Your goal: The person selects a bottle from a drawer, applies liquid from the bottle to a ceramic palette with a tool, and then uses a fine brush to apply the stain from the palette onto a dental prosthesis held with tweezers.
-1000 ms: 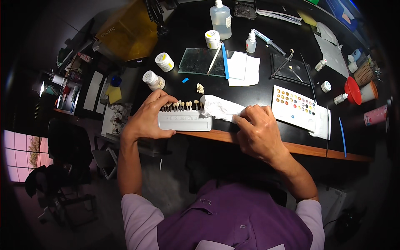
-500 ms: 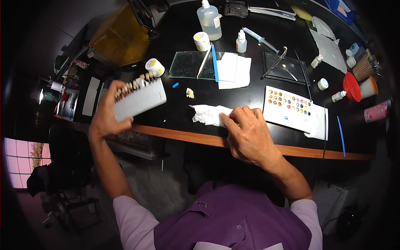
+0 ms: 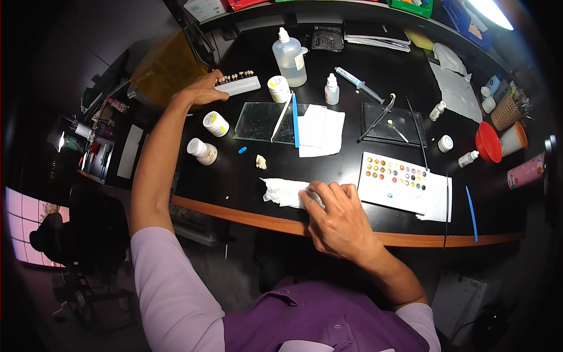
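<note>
My left hand (image 3: 202, 92) reaches to the far left part of the desk, its fingers closed on the end of a tooth shade guide (image 3: 239, 87), a pale grey holder with a row of tooth-coloured tabs. At the front edge, my right hand (image 3: 340, 220) is closed, fingers curled down on a crumpled white tissue (image 3: 282, 192); its fingertips are partly hidden. Just right of that hand lies a white palette (image 3: 381, 190) with rows of coloured paint wells. A small cream-coloured tooth piece (image 3: 261, 161) rests beyond the tissue, beside a tiny blue piece (image 3: 242, 150).
White jars (image 3: 216, 124) and a capped bottle (image 3: 202, 151) stand at the left. Behind are a glass slab (image 3: 252, 126), white paper sheets (image 3: 328, 138), a large clear bottle (image 3: 288, 61) and a syringe (image 3: 359, 85). A red bowl (image 3: 488, 142) and a blue strip (image 3: 472, 214) are at right.
My left hand has carried the shade guide away from me to the back left of the desk, uncovering a bottle. My right hand stays at the tissue. The view has tilted up slightly.
</note>
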Tool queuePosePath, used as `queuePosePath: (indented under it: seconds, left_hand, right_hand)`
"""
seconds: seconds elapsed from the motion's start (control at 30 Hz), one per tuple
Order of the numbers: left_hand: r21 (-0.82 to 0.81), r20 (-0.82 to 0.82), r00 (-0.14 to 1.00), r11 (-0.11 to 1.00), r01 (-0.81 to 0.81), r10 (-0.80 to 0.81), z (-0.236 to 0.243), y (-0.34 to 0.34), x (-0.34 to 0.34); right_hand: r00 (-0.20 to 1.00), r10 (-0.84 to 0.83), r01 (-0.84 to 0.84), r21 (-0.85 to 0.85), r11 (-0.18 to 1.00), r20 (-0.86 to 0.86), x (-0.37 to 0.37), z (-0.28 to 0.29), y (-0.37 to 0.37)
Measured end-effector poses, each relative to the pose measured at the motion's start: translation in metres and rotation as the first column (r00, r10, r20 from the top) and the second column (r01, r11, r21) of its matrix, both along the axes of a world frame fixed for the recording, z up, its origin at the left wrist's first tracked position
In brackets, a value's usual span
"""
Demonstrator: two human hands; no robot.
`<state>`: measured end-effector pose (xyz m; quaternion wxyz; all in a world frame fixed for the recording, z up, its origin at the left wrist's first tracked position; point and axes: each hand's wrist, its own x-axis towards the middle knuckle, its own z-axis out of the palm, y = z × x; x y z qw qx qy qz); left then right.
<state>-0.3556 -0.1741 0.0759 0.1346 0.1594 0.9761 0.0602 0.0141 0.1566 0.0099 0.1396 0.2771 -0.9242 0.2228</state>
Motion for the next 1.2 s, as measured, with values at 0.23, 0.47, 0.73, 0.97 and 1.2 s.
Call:
queuePosePath:
  seconds: [0.23,0.47,0.73,0.97,1.2]
  left_hand:
    - [-0.129,-0.122,0.989,0.989,0.066,-0.082,-0.01,0.033,0.005]
    - [-0.233,-0.217,0.965,0.968,0.094,-0.146,0.005,0.016,0.045]
    - [0.279,-0.343,0.803,0.764,0.582,-0.487,0.019,0.116,0.312]
    - [0.027,-0.299,0.82,0.854,0.519,-0.489,-0.063,0.088,0.332]
    - [0.047,-0.311,0.823,0.857,0.514,-0.476,-0.067,0.087,0.332]
  right_hand:
    - [0.999,-0.031,0.031,-0.007,0.999,-0.026,-0.001,-0.001,0.004]
    - [0.999,-0.031,0.031,-0.009,0.999,0.017,0.003,-0.005,-0.001]
    - [0.993,-0.09,0.089,-0.016,0.996,-0.078,0.009,-0.008,0.004]
    - [0.992,-0.122,0.118,0.123,0.985,0.02,0.028,-0.006,0.012]
    - [0.981,-0.193,0.193,0.127,0.973,-0.014,0.045,-0.011,0.018]
